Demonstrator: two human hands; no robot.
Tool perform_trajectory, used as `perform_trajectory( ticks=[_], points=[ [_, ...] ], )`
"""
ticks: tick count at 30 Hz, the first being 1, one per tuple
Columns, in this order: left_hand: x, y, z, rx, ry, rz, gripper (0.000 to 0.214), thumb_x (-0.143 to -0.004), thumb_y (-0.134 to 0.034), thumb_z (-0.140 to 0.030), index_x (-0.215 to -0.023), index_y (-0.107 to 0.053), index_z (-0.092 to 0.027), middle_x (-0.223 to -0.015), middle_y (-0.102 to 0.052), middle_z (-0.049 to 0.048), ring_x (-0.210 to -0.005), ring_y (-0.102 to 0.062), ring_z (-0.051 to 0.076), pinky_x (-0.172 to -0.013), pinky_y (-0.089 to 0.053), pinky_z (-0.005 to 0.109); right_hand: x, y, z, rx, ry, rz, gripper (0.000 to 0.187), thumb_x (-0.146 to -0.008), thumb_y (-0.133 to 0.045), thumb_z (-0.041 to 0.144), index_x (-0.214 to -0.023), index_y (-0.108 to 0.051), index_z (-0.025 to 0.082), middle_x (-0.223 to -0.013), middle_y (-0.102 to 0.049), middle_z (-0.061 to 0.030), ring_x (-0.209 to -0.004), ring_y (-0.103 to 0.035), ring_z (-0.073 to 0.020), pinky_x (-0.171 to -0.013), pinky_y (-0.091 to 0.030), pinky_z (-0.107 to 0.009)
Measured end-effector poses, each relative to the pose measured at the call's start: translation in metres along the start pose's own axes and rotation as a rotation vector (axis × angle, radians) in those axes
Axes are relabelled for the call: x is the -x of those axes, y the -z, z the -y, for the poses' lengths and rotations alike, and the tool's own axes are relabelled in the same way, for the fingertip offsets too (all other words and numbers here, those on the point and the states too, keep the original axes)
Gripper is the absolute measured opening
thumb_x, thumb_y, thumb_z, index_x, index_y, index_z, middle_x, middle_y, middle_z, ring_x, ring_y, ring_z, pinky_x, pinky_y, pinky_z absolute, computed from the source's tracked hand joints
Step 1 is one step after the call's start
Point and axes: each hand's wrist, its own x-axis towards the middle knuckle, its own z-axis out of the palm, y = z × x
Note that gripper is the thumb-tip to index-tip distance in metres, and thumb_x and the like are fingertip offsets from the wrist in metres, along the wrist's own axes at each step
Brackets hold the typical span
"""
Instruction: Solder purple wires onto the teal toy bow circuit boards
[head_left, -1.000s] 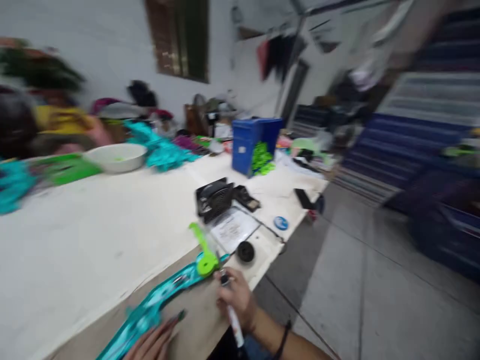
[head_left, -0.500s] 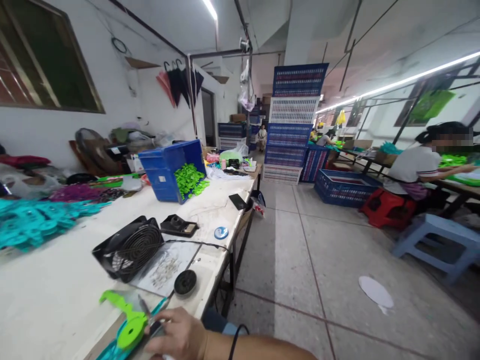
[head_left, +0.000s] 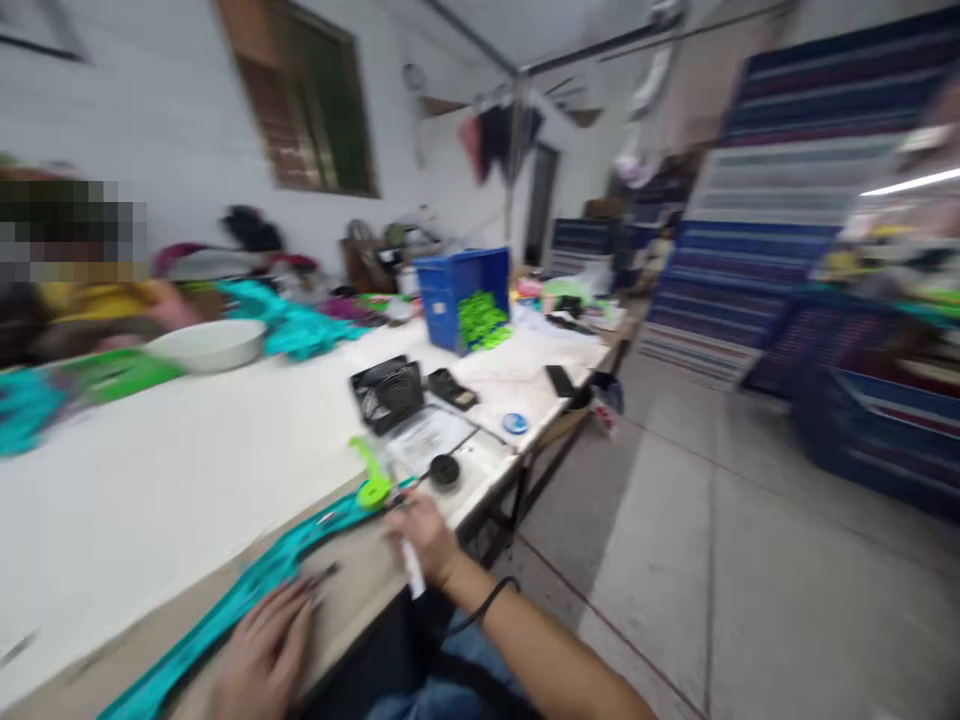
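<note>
My right hand (head_left: 427, 535) is closed at the table's front edge, its fingers round a small dark thing blurred by motion; a white strip hangs below it. Just beyond its fingers lies a lime-green plastic part (head_left: 373, 490) with a curved arm, on a long row of turquoise plastic parts (head_left: 281, 555). Lower left, my left hand (head_left: 266, 645) rests beside that row. Its fingers are together, and a thin dark object (head_left: 326, 574) juts out at the tips, too smeared to name.
Beyond the hands are a black fan (head_left: 388, 395), a tray of small bits (head_left: 431, 438), a black round tin (head_left: 444, 472), a black stand (head_left: 452, 389) and a phone (head_left: 559, 380). A blue bin (head_left: 442, 300) spills green parts. A co-worker sits at far left by a white basin (head_left: 210, 345).
The view has swung left and down, bringing my left hand, the turquoise row and a co-worker into sight. My right hand stays by the green part.
</note>
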Motion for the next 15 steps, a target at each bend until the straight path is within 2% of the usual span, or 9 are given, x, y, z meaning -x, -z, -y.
perform_trajectory(
  ticks=[2,6,10,15],
  points=[
    [0.012,-0.001,0.005,-0.046,0.083,0.008,0.021,-0.081,-0.054,-0.034,-0.084,-0.073,-0.026,-0.099,-0.074,0.0048,-0.101,-0.065,0.027,-0.093,-0.051,0.049,0.001,0.006,0.001,-0.118,-0.03,0.006,0.017,-0.088,-0.051,0.023,-0.1,-0.062,0.017,-0.092,-0.069,-0.0106,-0.107,-0.06,-0.0225,-0.09,-0.053,-0.038],
    [0.015,-0.002,0.001,-0.027,0.136,-0.017,0.023,-0.087,-0.05,-0.029,-0.088,-0.072,-0.021,-0.101,-0.073,0.0068,-0.108,-0.062,0.024,-0.098,-0.048,0.048,0.006,0.003,-0.004,-0.273,-0.058,0.078,0.025,-0.088,-0.051,0.015,-0.111,-0.059,0.017,-0.112,-0.065,-0.0144,-0.122,-0.05,-0.0267,-0.096,-0.048,-0.047],
    [0.013,0.0,-0.01,0.008,0.15,-0.016,0.023,-0.088,-0.049,-0.022,-0.089,-0.071,-0.019,-0.099,-0.073,0.0075,-0.105,-0.061,0.022,-0.097,-0.048,0.047,0.011,0.003,-0.003,-0.283,-0.056,0.072,0.029,-0.087,-0.053,0.013,-0.115,-0.057,0.018,-0.114,-0.065,-0.0134,-0.123,-0.049,-0.0276,-0.096,-0.047,-0.049],
    [0.014,0.0,-0.011,0.042,0.17,-0.024,0.02,-0.087,-0.051,-0.02,-0.085,-0.071,-0.02,-0.099,-0.073,0.008,-0.105,-0.061,0.022,-0.098,-0.046,0.048,0.012,0.002,-0.006,-0.21,0.008,0.064,0.029,-0.088,-0.054,0.015,-0.117,-0.056,0.019,-0.113,-0.066,-0.0112,-0.118,-0.053,-0.0277,-0.092,-0.051,-0.048]
  ],
)
